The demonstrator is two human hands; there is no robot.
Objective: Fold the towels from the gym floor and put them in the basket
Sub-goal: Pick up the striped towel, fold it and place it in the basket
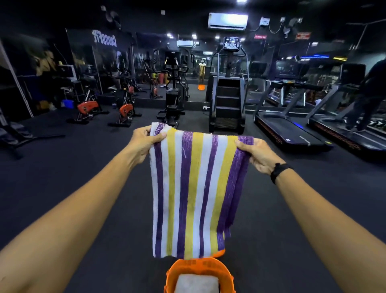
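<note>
Two hands, left hand (144, 142) and right hand (258, 155), pinching striped towel (192, 188) corners, above orange basket (199, 269)

Gym floor, dim, lit from ceiling spots.

I stand on dark rubber flooring (73, 177) facing a mirrored wall (117, 62) that carries reversed "CrossFit" lettering (104, 38). Straight ahead of me is a stair-climber machine (227, 100) with its console (231, 43) raised high; an elliptical trainer (173, 92) stands just left of it. Two orange spin bikes (125, 108) sit further left, near a blue bin (67, 103). To my right, treadmills (290, 127) run in a row, a person (367, 94) standing on the farthest one. A white air-conditioner unit (227, 21) hangs above the climber, with red signs (302, 35) on the black wall beside it. Ceiling lights (241, 1) glare white.
</note>
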